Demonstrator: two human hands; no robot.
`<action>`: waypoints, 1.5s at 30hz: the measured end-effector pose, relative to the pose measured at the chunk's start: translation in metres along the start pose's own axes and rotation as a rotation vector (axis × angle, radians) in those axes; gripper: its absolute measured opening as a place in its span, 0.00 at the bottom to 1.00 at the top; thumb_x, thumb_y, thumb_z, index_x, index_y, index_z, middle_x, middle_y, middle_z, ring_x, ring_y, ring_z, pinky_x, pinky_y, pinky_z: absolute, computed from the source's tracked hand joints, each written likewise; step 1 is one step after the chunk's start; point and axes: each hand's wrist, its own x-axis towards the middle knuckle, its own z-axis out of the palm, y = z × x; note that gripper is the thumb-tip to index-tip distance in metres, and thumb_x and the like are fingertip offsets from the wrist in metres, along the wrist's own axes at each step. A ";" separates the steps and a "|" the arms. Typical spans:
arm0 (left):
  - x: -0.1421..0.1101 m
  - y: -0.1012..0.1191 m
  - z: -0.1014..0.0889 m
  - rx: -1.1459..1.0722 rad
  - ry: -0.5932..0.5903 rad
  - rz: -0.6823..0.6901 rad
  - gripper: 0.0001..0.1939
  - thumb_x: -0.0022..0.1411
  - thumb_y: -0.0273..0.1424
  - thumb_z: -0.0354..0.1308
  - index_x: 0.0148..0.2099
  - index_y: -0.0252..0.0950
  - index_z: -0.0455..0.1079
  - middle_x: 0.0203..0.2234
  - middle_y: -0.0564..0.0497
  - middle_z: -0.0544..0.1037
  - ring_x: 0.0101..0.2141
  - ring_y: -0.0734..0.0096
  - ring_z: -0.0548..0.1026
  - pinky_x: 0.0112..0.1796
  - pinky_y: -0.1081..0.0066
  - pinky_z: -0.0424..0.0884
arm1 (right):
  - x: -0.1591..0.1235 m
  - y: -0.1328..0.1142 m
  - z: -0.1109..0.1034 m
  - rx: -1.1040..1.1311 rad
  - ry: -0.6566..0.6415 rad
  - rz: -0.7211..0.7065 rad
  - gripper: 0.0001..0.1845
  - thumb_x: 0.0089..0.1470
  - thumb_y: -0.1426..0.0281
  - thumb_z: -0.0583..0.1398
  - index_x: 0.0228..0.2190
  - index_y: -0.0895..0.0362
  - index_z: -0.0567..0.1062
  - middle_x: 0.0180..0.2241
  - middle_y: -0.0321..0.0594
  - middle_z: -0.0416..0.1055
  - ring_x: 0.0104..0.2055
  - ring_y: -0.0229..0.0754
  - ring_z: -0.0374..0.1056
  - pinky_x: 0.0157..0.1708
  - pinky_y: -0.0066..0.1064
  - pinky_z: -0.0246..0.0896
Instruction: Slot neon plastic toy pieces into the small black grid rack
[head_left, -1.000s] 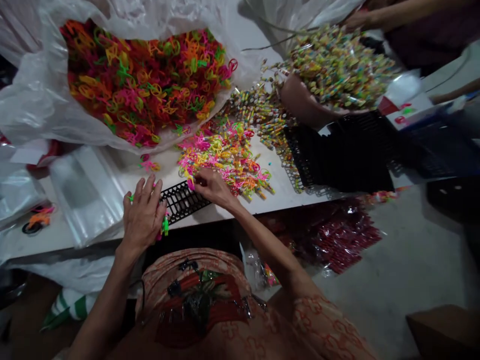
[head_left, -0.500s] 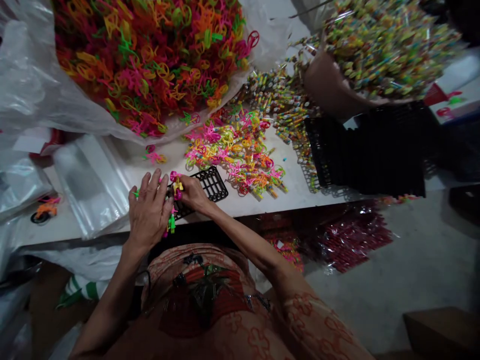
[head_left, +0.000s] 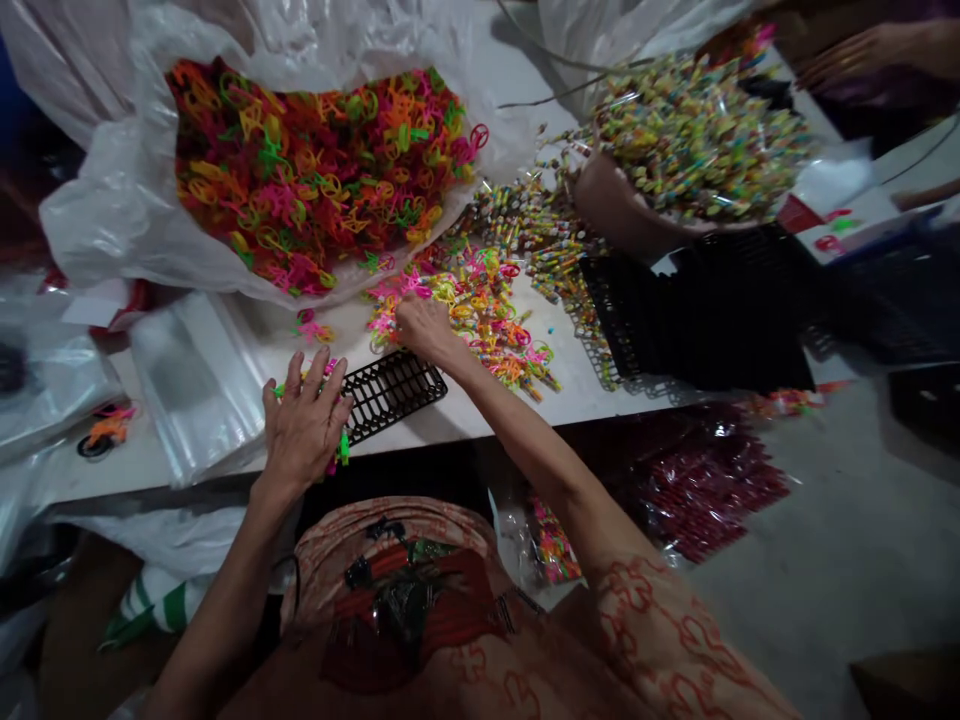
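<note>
My left hand [head_left: 304, 425] lies flat with fingers spread on the left end of a black plastic grid tray [head_left: 394, 390] at the table's front edge; small green, pink and yellow toy pieces show under its fingers. My right hand [head_left: 421, 325] reaches just past the tray into a loose heap of neon plastic toy pieces [head_left: 480, 310]. Its fingers curl down into the heap, and what they grip is hidden.
A big clear bag of neon plastic rings [head_left: 315, 175] fills the back left. A bowl heaped with wrapped candies [head_left: 690, 140] stands back right, with stacked black trays [head_left: 697, 310] beside it. Flat clear bags [head_left: 195, 380] lie left. Another person's hand [head_left: 847, 60] shows top right.
My right hand left the tray beside my left hand and moved forward into the neon heap. The left hand stayed pressed on the tray.
</note>
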 end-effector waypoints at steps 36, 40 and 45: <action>-0.013 0.005 -0.008 -0.060 -0.074 -0.032 0.27 0.71 0.42 0.37 0.66 0.41 0.58 0.68 0.45 0.52 0.68 0.52 0.45 0.63 0.42 0.46 | -0.100 -0.053 0.092 1.104 0.040 -0.011 0.06 0.48 0.72 0.57 0.30 0.60 0.73 0.26 0.34 0.65 0.29 0.37 0.59 0.32 0.26 0.56; -0.013 0.004 -0.008 -0.068 -0.073 -0.025 0.27 0.71 0.41 0.38 0.67 0.40 0.58 0.68 0.45 0.52 0.68 0.52 0.45 0.63 0.42 0.45 | -0.099 -0.050 0.095 1.073 0.024 -0.035 0.09 0.49 0.74 0.57 0.34 0.61 0.74 0.27 0.34 0.67 0.30 0.37 0.61 0.32 0.26 0.56; -0.013 0.004 -0.006 -0.101 -0.076 -0.024 0.27 0.71 0.44 0.37 0.68 0.44 0.55 0.68 0.47 0.54 0.68 0.51 0.46 0.63 0.39 0.44 | -0.098 -0.058 0.092 0.705 -0.031 -0.167 0.11 0.53 0.76 0.56 0.39 0.60 0.72 0.35 0.41 0.71 0.35 0.40 0.65 0.37 0.29 0.59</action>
